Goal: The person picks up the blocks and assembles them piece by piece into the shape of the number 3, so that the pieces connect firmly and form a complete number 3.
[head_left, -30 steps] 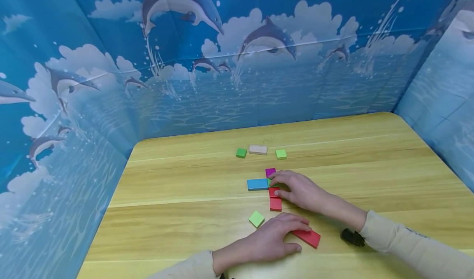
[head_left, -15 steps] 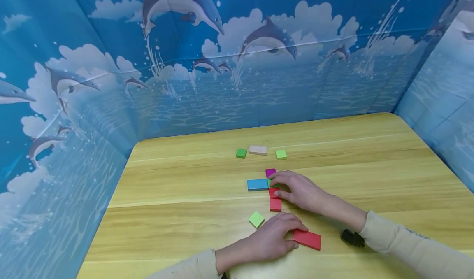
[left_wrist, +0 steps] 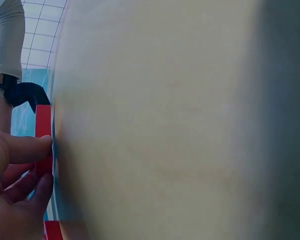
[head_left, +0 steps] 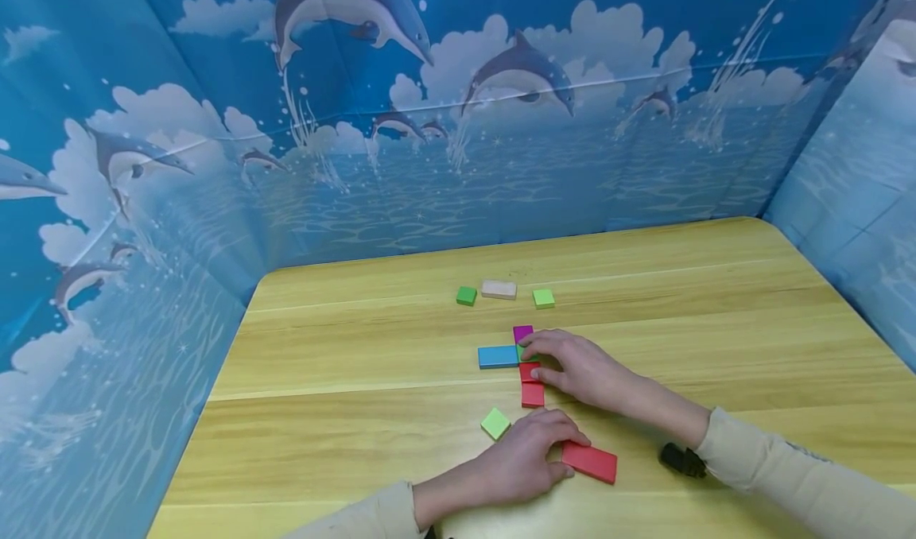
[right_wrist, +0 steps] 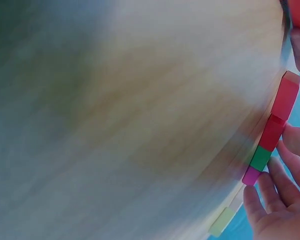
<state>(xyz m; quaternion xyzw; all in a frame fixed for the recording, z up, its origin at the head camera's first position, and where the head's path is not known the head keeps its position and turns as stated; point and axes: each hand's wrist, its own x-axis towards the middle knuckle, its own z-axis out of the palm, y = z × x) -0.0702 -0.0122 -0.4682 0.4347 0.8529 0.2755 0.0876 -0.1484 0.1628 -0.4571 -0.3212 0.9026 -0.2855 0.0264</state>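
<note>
The left hand [head_left: 517, 461] keeps a narrow grip, thumb and fingers pinching one end of the long red block [head_left: 592, 463], likely so the rest stays free. That block is toward the desk's [head_left: 343, 412] near edge; its long axis points to the right edge, the free end angling slightly nearward. Whether it touches the wood is hard to tell.

The right hand [head_left: 583, 368] is loosely spread, fingertips at the magenta block [head_left: 523, 333] and thumb at the upper red block [head_left: 528, 370], presumably steadying a line that includes the green block [right_wrist: 260, 158] and lower red block [head_left: 533, 394]. This line runs between the near and far edges; the blue block [head_left: 498, 357] juts from it toward the left edge.
</note>
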